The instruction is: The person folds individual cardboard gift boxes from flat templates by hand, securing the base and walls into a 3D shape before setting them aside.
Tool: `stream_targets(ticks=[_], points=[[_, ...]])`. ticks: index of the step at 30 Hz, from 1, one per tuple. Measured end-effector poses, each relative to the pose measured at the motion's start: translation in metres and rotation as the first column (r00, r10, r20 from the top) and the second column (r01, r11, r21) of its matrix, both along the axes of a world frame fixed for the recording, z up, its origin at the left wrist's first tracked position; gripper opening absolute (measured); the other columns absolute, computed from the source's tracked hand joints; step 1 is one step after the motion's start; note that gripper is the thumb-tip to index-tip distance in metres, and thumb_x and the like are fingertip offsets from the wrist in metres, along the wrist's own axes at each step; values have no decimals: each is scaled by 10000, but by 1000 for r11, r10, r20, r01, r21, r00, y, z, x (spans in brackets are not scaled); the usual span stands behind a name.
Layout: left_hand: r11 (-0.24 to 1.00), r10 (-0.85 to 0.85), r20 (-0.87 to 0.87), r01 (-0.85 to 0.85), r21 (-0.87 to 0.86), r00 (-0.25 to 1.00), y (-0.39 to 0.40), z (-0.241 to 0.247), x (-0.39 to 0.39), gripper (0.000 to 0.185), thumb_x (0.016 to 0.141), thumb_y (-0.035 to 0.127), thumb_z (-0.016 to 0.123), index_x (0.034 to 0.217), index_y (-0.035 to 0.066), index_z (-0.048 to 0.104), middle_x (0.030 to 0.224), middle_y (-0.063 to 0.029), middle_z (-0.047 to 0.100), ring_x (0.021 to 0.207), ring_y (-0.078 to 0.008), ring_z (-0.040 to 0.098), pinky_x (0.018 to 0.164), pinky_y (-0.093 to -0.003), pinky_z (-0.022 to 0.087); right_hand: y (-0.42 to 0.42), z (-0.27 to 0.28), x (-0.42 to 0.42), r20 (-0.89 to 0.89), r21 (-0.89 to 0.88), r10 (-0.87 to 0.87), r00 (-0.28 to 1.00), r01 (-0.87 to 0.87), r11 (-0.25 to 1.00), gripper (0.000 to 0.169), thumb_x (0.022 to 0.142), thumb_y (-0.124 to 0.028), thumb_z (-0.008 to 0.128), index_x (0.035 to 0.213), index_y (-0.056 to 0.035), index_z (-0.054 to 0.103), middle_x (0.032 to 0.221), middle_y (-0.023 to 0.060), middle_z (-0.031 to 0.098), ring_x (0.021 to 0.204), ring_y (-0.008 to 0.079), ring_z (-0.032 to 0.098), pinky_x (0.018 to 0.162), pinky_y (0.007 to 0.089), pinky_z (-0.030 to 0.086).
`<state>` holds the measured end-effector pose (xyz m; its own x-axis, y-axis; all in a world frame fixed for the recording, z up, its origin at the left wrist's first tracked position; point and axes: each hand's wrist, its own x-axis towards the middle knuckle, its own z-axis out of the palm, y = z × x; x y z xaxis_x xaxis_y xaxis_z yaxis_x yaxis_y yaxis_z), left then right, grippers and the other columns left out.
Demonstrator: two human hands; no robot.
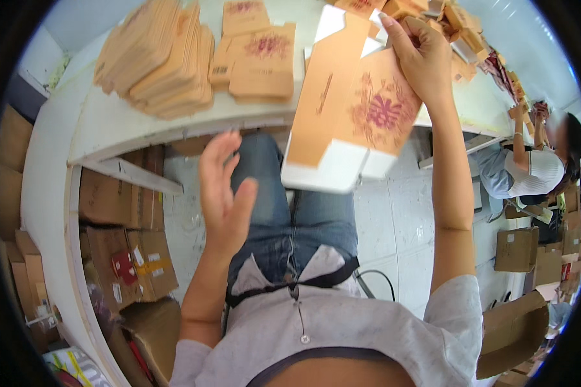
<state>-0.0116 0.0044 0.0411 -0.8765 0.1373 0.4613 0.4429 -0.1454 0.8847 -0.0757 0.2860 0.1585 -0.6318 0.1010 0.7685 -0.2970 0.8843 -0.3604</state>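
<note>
A flattened printed carton (pixel 341 101) with white end flaps hangs from my right hand (pixel 421 55), its upper right edge pinched between thumb and fingers. The carton slants over the table's front edge, partly above my lap, and bears a purple-red emblem. To its left, my left hand (pixel 225 193) is raised above my thigh, empty, with fingers apart. Behind my hands, thick stacks of flat cartons (pixel 160 63) stand at the left of the white table (pixel 189 121). Nearer the middle, a low pile of flat cartons (pixel 264 67) lies printed side up.
At the table's back right is a heap of folded small boxes (pixel 460 29). A co-worker (pixel 532 164) sits farther right, handling boxes. Brown cardboard boxes (pixel 130 261) fill the space under the table at left; an open carton (pixel 513 334) stands at lower right.
</note>
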Motion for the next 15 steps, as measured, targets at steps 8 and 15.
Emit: stream_targets(ticks=[8, 15], points=[[943, 12, 121, 29, -333, 993, 29, -12, 19, 970, 612, 278, 799, 1298, -19, 181, 1204, -211, 411, 1065, -328, 500, 873, -389, 436, -81, -72, 42, 245, -423, 351, 904, -226, 877, 497, 791, -258, 684, 518, -33, 335, 448, 31, 258, 432, 105, 244, 390, 278, 235], [872, 145, 178, -41, -488, 973, 22, -31, 25, 1000, 586, 303, 822, 1282, -28, 185, 1168, -219, 451, 1021, -338, 540, 822, -388, 469, -102, -95, 49, 201, -201, 193, 960, -152, 968, 424, 760, -260, 702, 537, -72, 395, 427, 34, 369, 391, 193, 298, 465, 291, 266]])
